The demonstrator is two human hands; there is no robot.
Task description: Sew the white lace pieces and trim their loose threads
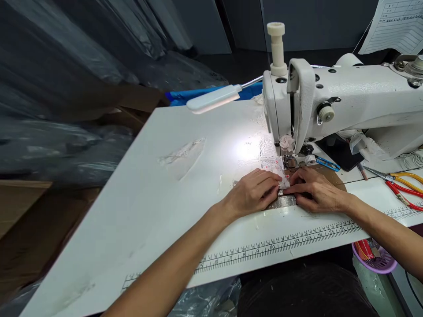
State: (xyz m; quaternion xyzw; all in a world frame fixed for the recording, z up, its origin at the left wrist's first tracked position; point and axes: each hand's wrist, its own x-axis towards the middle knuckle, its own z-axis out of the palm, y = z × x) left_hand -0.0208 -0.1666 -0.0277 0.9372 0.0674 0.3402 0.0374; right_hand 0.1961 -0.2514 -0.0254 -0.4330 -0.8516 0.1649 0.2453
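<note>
White sewing table [139, 198] beneath a white sewing machine [360, 97], with plastic-covered goods [66, 145] in the dim area beyond the table's left side; all positions are given from the presser foot [290, 162]. A pale printed fabric [272, 164] with small reddish marks lies immediately left of the presser foot and reaches toward the person, between the two hands. Its visible long axis appears to run away from the person, past the foot's left side, leaning slightly left; the fingers cover its near portion, so the full outline cannot be told. The left hand [257, 189] lies in front and to the left of the presser foot, fingers bent together, their tips at the fabric's near part. The right hand [310, 190] lies in front and to the right, fingers curled inward with the index finger extended toward the left hand; it appears the nearer of the two to the foot. Whether either hand pinches the fabric or merely presses it flat cannot be told. A shiny strip [284, 202] lies in front of the foot, between the hands; a blue tool [327, 163] rests just right of it, and scissors [396, 177] lie farther right.
</note>
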